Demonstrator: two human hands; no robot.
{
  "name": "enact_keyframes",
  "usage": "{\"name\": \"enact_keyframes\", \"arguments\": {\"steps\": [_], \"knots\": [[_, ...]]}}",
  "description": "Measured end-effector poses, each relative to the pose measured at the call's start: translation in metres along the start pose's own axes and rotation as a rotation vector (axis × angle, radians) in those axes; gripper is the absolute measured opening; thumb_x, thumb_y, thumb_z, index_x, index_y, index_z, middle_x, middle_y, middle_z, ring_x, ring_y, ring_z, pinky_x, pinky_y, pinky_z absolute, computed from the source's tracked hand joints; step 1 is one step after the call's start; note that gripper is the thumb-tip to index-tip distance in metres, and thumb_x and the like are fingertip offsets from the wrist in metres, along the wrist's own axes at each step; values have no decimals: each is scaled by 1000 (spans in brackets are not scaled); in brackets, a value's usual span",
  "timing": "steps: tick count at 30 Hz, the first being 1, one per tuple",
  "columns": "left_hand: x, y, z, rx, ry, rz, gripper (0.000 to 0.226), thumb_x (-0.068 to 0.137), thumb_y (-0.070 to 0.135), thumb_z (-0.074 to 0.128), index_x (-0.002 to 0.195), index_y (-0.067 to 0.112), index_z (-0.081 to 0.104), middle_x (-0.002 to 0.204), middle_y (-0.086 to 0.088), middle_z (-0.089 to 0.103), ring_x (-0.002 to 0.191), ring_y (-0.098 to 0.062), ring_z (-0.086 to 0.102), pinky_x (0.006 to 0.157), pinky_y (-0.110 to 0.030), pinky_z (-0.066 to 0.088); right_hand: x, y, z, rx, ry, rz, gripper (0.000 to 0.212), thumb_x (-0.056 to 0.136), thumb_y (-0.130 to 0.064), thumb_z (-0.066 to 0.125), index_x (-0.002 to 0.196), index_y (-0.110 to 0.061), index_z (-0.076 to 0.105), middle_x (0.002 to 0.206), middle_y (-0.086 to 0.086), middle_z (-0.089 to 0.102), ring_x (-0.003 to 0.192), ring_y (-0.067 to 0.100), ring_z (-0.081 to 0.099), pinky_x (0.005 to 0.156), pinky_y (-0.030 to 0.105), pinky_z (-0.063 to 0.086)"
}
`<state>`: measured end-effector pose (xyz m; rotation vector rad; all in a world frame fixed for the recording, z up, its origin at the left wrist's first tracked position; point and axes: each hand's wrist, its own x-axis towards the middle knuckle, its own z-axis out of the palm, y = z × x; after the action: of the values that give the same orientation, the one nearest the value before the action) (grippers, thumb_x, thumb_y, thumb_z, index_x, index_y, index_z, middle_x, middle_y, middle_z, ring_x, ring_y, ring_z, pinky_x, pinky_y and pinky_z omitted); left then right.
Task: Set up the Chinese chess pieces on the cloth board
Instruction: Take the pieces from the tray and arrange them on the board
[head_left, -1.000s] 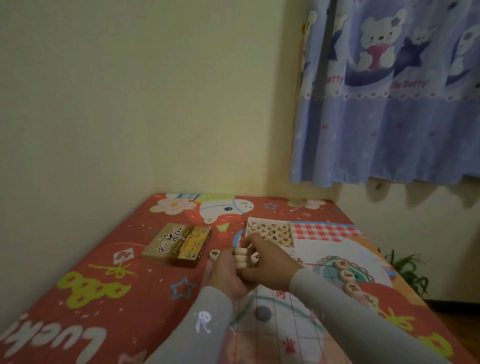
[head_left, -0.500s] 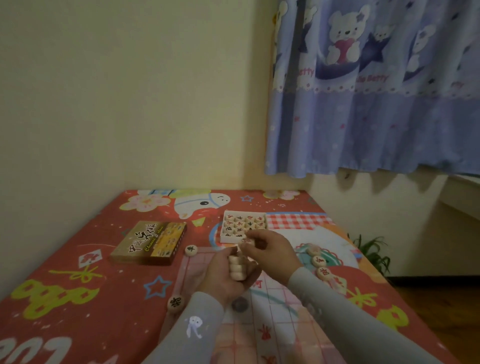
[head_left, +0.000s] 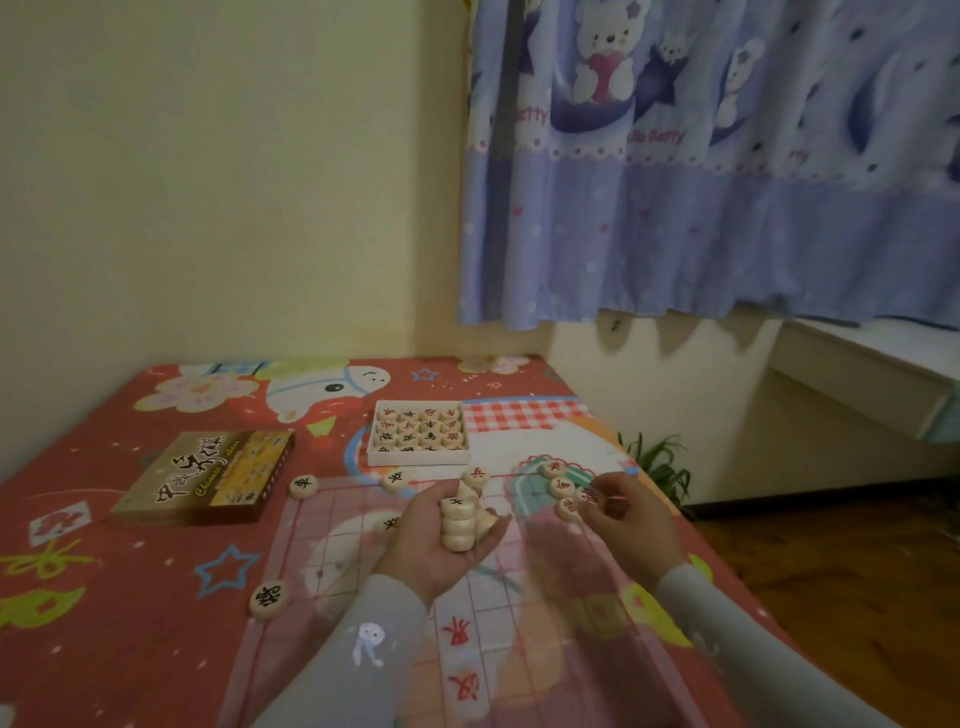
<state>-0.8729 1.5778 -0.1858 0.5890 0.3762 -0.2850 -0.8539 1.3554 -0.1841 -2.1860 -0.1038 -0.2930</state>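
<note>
A thin cloth board (head_left: 363, 582) with red grid lines lies on the bed. My left hand (head_left: 441, 551) is palm up over it and holds a stack of pale wooden chess pieces (head_left: 458, 522). My right hand (head_left: 631, 525) pinches one red-marked piece (head_left: 592, 496) at the board's right edge, beside a short row of red pieces (head_left: 562, 487). More pieces lie on the board's far edge (head_left: 396, 479), at its left corner (head_left: 304, 486) and left side (head_left: 268, 597). A white tray (head_left: 374, 460) behind the board holds several pieces.
The chess set's brown box lid (head_left: 208, 475) lies left of the board on the red cartoon bedsheet (head_left: 104, 571). A wall stands at left and behind, a blue curtain (head_left: 701, 182) at right. The bed's right edge drops to a wooden floor (head_left: 857, 597) with a small plant (head_left: 657, 465).
My right hand has moved from above the stack out to the board's right edge with one piece. My left hand has turned palm up with the stack. The camera has turned to the right.
</note>
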Motion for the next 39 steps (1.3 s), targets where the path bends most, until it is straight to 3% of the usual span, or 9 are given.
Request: {"name": "enact_keyframes", "arguments": {"steps": [5, 9, 13, 22, 28, 31, 35, 39], "knots": [[5, -10, 0, 6, 0, -35, 25, 94, 26, 53, 95, 1, 55, 86, -18, 53, 80, -30, 56, 60, -48, 60, -12, 34, -11, -94, 3, 34, 9, 82, -27, 71, 86, -27, 64, 88, -8, 66, 86, 13, 63, 74, 32, 52], [7, -13, -1, 1, 2, -39, 26, 94, 26, 52, 95, 1, 54, 85, -17, 52, 76, -30, 56, 62, -48, 60, -21, 44, -8, -201, -26, 66, 10, 85, -32, 68, 83, -35, 59, 93, -12, 63, 89, 11, 58, 69, 24, 42], [5, -14, 1, 10, 12, -44, 25, 94, 26, 52, 90, 2, 55, 82, -17, 53, 74, -29, 56, 66, -48, 57, -24, 47, -3, -271, -89, 47, 6, 88, -28, 64, 93, -31, 62, 93, -14, 58, 86, 9, 53, 59, 15, 36], [2, -17, 3, 28, 26, -58, 26, 95, 24, 51, 86, 1, 56, 75, -15, 51, 70, -25, 52, 64, -46, 57, -24, 52, 2, -368, -122, 27, 16, 89, -37, 61, 98, -25, 64, 102, -5, 63, 84, 10, 53, 67, 21, 40], [7, -25, 5, 97, 59, -61, 26, 95, 26, 51, 83, 4, 56, 70, -13, 50, 68, -24, 53, 65, -46, 58, -22, 33, 6, -227, -60, -79, 14, 88, -28, 63, 102, -26, 64, 107, -9, 60, 93, 7, 52, 79, 26, 47], [5, -30, 8, 138, 69, -53, 23, 94, 27, 51, 85, 6, 57, 69, -12, 52, 66, -24, 55, 63, -42, 59, -25, 4, 15, -99, -101, -200, 7, 86, -33, 64, 93, -30, 64, 96, -15, 62, 87, 0, 56, 78, 25, 52], [-2, -35, 15, 224, 74, -39, 30, 97, 25, 46, 80, 4, 58, 53, -10, 61, 43, -20, 60, 45, -31, 56, -31, -33, 32, -57, -173, -255, 18, 83, -46, 63, 87, -29, 64, 85, -11, 64, 82, 1, 57, 74, 25, 52], [0, -34, 11, 324, 120, -18, 34, 94, 30, 46, 72, 7, 58, 43, -4, 52, 32, -14, 47, 44, -21, 46, -32, -45, 46, -92, -270, -205, 27, 81, -52, 63, 91, -27, 63, 85, -9, 65, 81, 4, 60, 76, 28, 54]]}}
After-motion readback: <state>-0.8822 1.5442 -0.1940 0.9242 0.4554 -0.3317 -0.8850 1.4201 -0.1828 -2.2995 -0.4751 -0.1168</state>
